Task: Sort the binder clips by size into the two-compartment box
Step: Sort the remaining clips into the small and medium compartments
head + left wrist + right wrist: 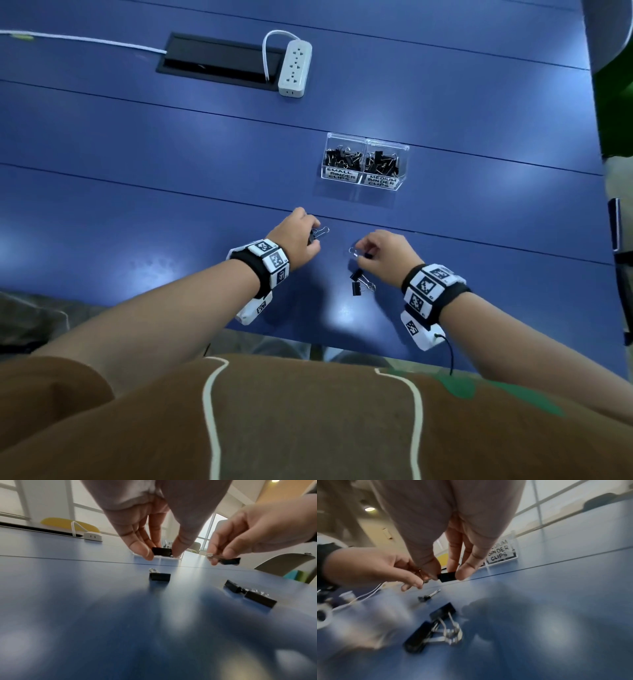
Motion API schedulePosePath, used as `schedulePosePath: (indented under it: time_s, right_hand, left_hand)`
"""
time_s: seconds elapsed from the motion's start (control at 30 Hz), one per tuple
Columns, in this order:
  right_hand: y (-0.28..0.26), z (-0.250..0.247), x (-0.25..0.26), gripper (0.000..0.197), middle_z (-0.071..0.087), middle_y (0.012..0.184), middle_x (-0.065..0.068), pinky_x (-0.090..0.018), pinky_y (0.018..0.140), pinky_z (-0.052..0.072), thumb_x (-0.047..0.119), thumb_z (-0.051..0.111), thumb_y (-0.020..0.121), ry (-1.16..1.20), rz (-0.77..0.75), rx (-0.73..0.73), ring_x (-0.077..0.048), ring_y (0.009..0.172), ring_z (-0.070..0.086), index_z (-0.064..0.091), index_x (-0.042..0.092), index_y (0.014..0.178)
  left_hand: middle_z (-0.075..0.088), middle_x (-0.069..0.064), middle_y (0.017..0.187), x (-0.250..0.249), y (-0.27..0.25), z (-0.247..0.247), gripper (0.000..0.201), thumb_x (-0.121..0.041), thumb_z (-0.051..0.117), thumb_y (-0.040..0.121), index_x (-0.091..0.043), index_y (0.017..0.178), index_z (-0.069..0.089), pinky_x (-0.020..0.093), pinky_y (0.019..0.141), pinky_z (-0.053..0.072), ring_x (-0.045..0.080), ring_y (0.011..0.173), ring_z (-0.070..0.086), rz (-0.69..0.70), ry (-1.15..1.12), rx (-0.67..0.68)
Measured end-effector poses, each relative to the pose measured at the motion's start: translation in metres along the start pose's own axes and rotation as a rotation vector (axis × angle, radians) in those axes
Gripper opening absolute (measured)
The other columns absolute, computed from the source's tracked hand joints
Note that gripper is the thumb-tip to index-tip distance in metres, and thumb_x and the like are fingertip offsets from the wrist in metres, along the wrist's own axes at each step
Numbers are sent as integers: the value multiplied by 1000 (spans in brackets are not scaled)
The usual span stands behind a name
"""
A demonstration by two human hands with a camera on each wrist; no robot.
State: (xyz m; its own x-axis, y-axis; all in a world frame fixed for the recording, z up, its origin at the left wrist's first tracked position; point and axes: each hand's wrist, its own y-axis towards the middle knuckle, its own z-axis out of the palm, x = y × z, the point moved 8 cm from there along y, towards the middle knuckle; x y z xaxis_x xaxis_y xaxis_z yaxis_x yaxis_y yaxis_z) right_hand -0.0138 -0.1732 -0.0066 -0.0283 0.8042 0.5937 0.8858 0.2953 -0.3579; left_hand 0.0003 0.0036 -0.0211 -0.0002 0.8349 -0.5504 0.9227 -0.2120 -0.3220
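While each hand pinches a black binder clip just above the blue table (137,164), three more clips lie loose on it. The left hand (297,239) grips its clip (317,234) by the black body between thumb and fingers, wire handles pointing toward the box. The right hand (383,253) holds a second clip (359,253), fingertips on its body. One clip (159,576) lies under the left hand, seen only in the wrist views. A pair of clips (361,282) lies touching each other near the right wrist, with their wire handles apparently crossed.

The clear two-compartment box (365,161) stands farther out on the table, well apart from both hands, and both halves already hold many clips.

Several slips look possible from here. Both held clips look close in size, so either could be dropped into the wrong half, and I cannot tell from these views which size either one is. The divider is thin, so a clip released over the middle might bounce across. The crossed pair may lift together if the handles are hooked, carrying two sizes into one side. A light fingertip hold on smooth metal could also let a clip fall short of the box.

Handwritten labels on the front read "SMALL BINDER CLIPS" on the left compartment and "MEDIUM BINDER CLIPS" on the right. A white power strip (295,68) lies beyond, with no readable brand.
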Motion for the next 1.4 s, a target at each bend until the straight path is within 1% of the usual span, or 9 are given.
schedulePosePath:
  time_s: [0.17,0.3,0.47,0.6,0.73,0.83,1.1,1.3,1.4]
  right_hand:
    - [-24,37,6,33,55,108,-14,-32,94,43,9,60,81,-125,-175,162,-28,103,53,65,4,113]
    - [-24,37,0,30,50,106,-18,-46,87,47,3,55,84,-167,-152,94,-35,101,48,66,1,111]
    - [-13,29,-8,16,50,116,-12,-41,92,44,11,56,88,-187,-78,95,-30,108,45,62,5,102]
    - [-2,22,-14,8,54,108,-10,-38,91,42,14,57,89,-145,-15,66,-29,105,44,59,9,95]
    - [15,2,-23,5,51,96,-3,-30,82,42,18,62,86,-1,116,-27,-22,91,51,58,17,83]
    - [31,-23,-20,8,59,88,-2,-29,74,45,19,67,82,30,140,-93,-20,80,57,62,16,76]
    - [90,-128,-4,12,46,96,-2,-26,85,44,18,67,83,65,78,-450,-16,84,49,65,10,91]
    - [108,-132,-4,19,53,110,-11,-32,89,45,20,62,87,-26,62,-411,-20,93,52,64,6,101]
    - [91,-117,2,13,56,102,-9,-36,87,49,19,57,89,-39,7,-424,-19,87,51,64,8,91]
  left_hand:
    - [46,9,116,17,-16,11,38,-24,57,85,-10,120,54,43,85,52,27,92,58,-94,66,61]
    - [45,9,117,14,-18,15,33,-22,57,87,-9,117,53,44,82,53,29,91,57,-131,72,49]
    - [45,12,113,9,-12,17,25,-20,57,87,-8,109,52,47,78,53,32,90,55,-136,117,22]
    - [47,12,110,5,-6,16,18,-19,56,88,-7,102,53,47,78,52,31,92,53,-134,145,9]
    - [50,11,107,1,0,14,9,-14,55,89,-8,95,53,47,80,51,32,91,54,-104,96,14]
    - [52,10,106,-2,3,13,4,-11,54,89,-9,93,54,43,79,50,30,93,54,-79,74,23]
    - [53,7,109,-10,7,10,12,-16,53,91,-13,103,56,41,84,49,28,93,56,-43,11,42]
    - [55,12,109,-19,15,6,15,-11,55,90,-9,103,62,37,91,49,28,96,59,-23,-79,22]
    - [55,14,110,-23,21,2,16,-8,53,92,-5,104,63,31,88,46,29,96,58,-19,-68,10]
